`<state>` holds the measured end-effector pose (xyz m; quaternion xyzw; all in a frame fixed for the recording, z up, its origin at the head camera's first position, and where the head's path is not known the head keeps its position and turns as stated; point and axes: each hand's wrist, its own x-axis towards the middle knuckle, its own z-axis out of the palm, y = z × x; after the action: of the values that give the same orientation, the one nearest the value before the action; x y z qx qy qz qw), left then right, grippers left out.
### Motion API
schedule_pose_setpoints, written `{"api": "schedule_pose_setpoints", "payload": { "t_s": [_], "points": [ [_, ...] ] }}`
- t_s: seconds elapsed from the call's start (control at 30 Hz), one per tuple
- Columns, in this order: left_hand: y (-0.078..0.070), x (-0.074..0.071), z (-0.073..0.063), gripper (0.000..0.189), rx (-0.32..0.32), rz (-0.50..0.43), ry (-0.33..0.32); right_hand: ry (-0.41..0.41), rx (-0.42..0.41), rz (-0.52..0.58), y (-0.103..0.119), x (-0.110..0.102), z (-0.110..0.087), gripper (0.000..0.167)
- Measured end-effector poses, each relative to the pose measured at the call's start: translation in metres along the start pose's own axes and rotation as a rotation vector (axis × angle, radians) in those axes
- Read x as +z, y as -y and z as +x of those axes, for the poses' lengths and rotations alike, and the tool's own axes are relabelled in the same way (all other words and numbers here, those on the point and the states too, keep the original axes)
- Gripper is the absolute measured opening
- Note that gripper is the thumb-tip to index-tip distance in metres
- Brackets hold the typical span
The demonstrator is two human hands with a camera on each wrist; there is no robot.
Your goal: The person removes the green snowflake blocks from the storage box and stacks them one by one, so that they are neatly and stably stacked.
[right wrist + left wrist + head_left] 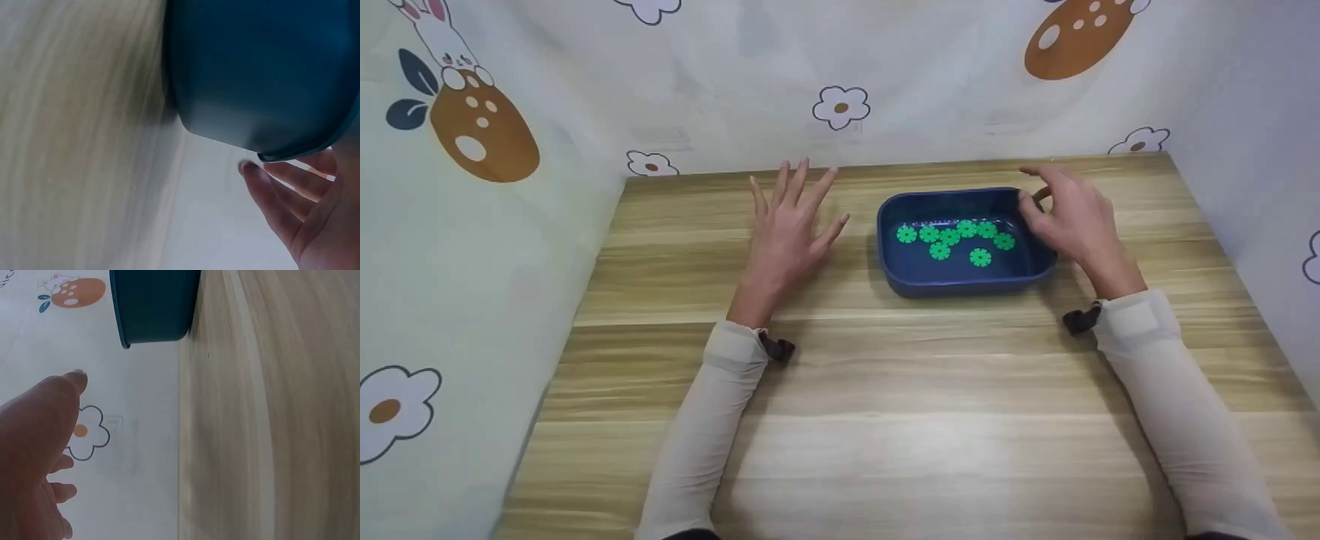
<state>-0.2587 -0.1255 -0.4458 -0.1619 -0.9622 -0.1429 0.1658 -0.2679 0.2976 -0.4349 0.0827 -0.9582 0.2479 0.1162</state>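
Note:
A dark blue plastic box [960, 287] with rounded corners stands on the wooden table. On its floor lie several green, notched disc-shaped pieces [980, 257]. My right hand [1072, 217] is at the box's back right corner, thumb over the rim and the other fingers around the outside. In the right wrist view the index fingertip [246, 165] stands a little off the rim, and the box wall hides the thumb. To the left of the box my left hand [787, 232] is held with fingers spread, holding nothing; the left wrist view shows its thumb [56, 394] apart from the box.
The wooden table [885, 420] runs back to a wall covering [750, 97] printed with flowers and rabbits, which also closes off both sides. Each wrist carries a small black device: one on the left [777, 349], one on the right [1082, 319].

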Motion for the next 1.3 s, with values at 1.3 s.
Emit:
{"api": "schedule_pose_setpoints", "payload": {
  "t_s": [1.3],
  "points": [
    [-0.108,0.031,0.046,0.030,0.230,-0.093,0.377,0.130,0.049,0.057,-0.005,0.004,0.002,0.041]
  ]
}}
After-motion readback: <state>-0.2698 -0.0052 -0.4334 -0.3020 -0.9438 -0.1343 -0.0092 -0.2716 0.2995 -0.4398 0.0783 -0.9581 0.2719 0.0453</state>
